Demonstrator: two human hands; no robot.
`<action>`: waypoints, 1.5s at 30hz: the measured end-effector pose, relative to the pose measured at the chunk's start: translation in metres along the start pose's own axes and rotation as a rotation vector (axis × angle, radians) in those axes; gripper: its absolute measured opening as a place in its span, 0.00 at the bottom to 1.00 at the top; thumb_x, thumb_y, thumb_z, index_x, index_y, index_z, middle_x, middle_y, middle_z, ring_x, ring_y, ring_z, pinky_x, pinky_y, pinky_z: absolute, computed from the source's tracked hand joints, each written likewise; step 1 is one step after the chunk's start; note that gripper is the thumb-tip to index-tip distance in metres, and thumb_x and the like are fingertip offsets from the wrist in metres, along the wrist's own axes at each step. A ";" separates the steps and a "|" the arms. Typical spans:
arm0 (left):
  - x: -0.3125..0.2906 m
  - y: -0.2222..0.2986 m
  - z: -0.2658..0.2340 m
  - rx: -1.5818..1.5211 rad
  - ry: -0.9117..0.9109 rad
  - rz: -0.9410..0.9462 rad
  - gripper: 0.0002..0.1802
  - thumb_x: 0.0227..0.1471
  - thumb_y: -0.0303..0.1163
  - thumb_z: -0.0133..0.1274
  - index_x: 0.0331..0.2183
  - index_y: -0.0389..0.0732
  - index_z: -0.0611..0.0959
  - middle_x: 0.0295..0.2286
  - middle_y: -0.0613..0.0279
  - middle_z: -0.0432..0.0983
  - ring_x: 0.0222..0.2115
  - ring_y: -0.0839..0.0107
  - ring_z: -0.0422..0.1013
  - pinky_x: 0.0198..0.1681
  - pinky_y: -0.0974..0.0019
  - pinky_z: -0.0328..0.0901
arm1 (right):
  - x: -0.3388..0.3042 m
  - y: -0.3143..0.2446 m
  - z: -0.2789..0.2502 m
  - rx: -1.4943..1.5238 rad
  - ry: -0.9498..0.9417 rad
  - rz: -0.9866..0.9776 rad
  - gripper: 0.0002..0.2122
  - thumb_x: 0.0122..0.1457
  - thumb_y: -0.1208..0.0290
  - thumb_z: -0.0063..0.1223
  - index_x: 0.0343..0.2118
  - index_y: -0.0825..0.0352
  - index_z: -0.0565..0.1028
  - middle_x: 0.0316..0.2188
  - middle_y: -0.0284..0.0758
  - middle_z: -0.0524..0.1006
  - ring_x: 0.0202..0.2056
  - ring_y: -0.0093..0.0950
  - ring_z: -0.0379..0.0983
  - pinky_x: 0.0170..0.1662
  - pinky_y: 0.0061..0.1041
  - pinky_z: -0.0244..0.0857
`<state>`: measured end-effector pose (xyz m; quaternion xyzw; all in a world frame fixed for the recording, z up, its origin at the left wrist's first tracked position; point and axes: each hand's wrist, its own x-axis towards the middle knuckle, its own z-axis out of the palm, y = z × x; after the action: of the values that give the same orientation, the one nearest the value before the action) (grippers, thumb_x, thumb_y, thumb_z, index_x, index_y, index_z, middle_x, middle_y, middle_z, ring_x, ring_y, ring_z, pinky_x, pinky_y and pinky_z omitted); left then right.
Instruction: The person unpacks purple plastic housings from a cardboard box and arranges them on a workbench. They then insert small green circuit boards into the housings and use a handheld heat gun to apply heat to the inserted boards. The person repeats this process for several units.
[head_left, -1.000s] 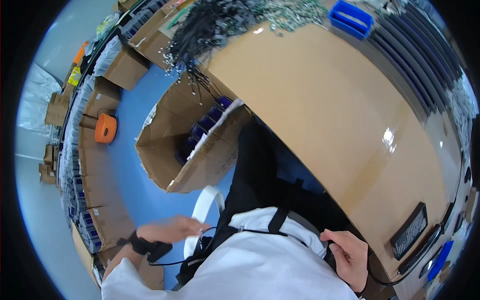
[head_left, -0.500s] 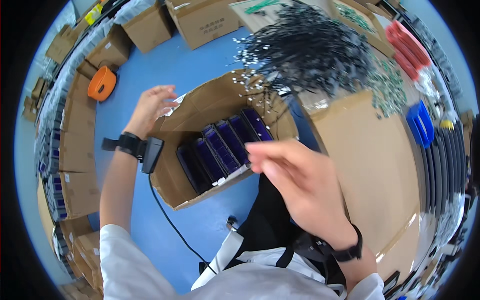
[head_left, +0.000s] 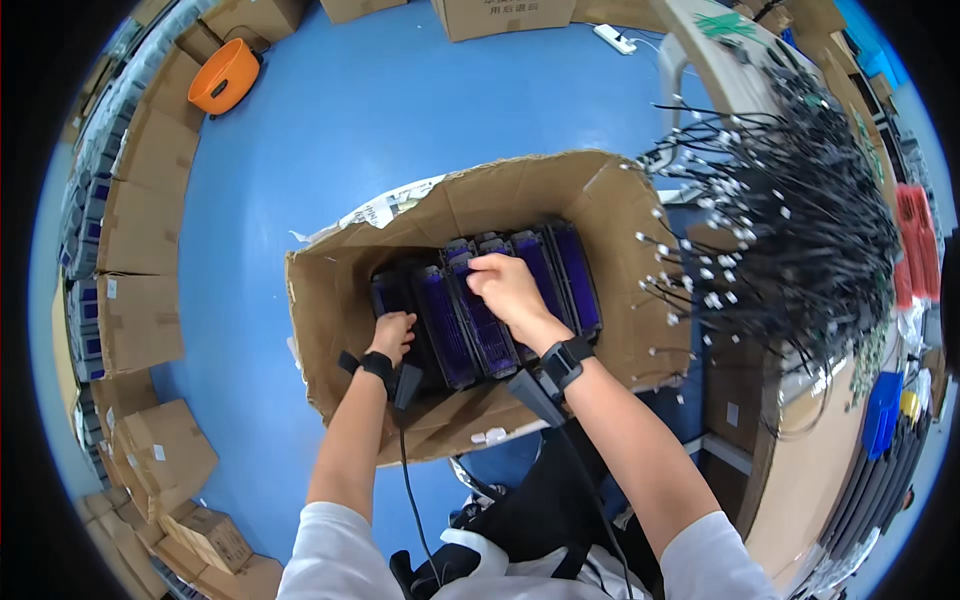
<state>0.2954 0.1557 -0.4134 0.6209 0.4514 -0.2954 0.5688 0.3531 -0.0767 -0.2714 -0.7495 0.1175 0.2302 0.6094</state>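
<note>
A large open cardboard box [head_left: 625, 215] stands on the floor in front of me. Inside it, several long dark casings with purple faces lean side by side in a row. My right hand [head_left: 512, 297] reaches into the box, its fingers curled closed at the upper end of a middle purple-faced casing [head_left: 487, 335]. At the row's left end, my left hand [head_left: 394, 336] is closed beside a darker casing [head_left: 390, 292]; whatever its fingers grip is hidden. Both wrists wear black straps with small dark devices and cables.
To the right, a thick bundle of black cables with white connectors [head_left: 790, 220] overhangs a table [head_left: 800, 500]. Blue bins [head_left: 882, 415] and red packs [head_left: 917, 245] lie beyond. Cardboard boxes [head_left: 140, 315] line the left, with an orange tub [head_left: 224, 77] at far left and a power strip [head_left: 614, 39] behind.
Both hands have come down into the box, the left from beyond its left rim and the right from above its near side. Both have closed. The view has shifted, centring the box.
</note>
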 end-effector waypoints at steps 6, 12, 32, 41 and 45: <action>0.038 -0.072 0.008 0.028 0.033 -0.073 0.41 0.52 0.36 0.57 0.63 0.41 0.58 0.44 0.61 0.70 0.39 0.69 0.63 0.41 0.58 0.57 | 0.061 0.122 -0.025 -0.270 0.149 0.189 0.21 0.51 0.72 0.55 0.49 0.73 0.73 0.46 0.52 0.76 0.50 0.43 0.73 0.55 0.34 0.65; 0.027 -0.080 0.019 -0.015 -0.016 -0.111 0.44 0.53 0.32 0.56 0.64 0.35 0.51 0.61 0.43 0.54 0.61 0.52 0.52 0.63 0.53 0.47 | 0.084 0.177 -0.033 -0.240 0.005 0.526 0.31 0.56 0.77 0.55 0.62 0.75 0.56 0.60 0.51 0.63 0.61 0.39 0.60 0.61 0.32 0.55; 0.006 -0.066 0.025 -0.185 0.075 -0.114 0.43 0.53 0.31 0.54 0.65 0.39 0.52 0.64 0.50 0.47 0.65 0.57 0.45 0.65 0.52 0.41 | 0.098 0.248 -0.005 -0.290 0.126 0.564 0.41 0.47 0.65 0.67 0.61 0.68 0.54 0.59 0.49 0.56 0.61 0.51 0.52 0.63 0.42 0.51; 0.007 -0.100 0.041 -0.115 0.003 -0.132 0.44 0.52 0.24 0.55 0.64 0.34 0.51 0.62 0.49 0.54 0.61 0.61 0.54 0.64 0.64 0.48 | 0.102 0.265 -0.007 -0.281 0.033 0.484 0.40 0.45 0.60 0.69 0.56 0.69 0.56 0.57 0.54 0.65 0.57 0.52 0.62 0.59 0.42 0.58; -0.001 -0.094 0.044 -0.190 -0.026 -0.180 0.45 0.52 0.22 0.55 0.65 0.35 0.49 0.62 0.50 0.54 0.61 0.62 0.55 0.64 0.64 0.49 | 0.097 0.238 0.007 -0.548 0.103 0.385 0.27 0.54 0.63 0.60 0.52 0.73 0.65 0.47 0.57 0.73 0.50 0.53 0.70 0.54 0.42 0.64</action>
<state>0.2172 0.1072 -0.4618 0.5172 0.5238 -0.3094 0.6020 0.3274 -0.1146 -0.5240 -0.8601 0.2211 0.3260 0.3240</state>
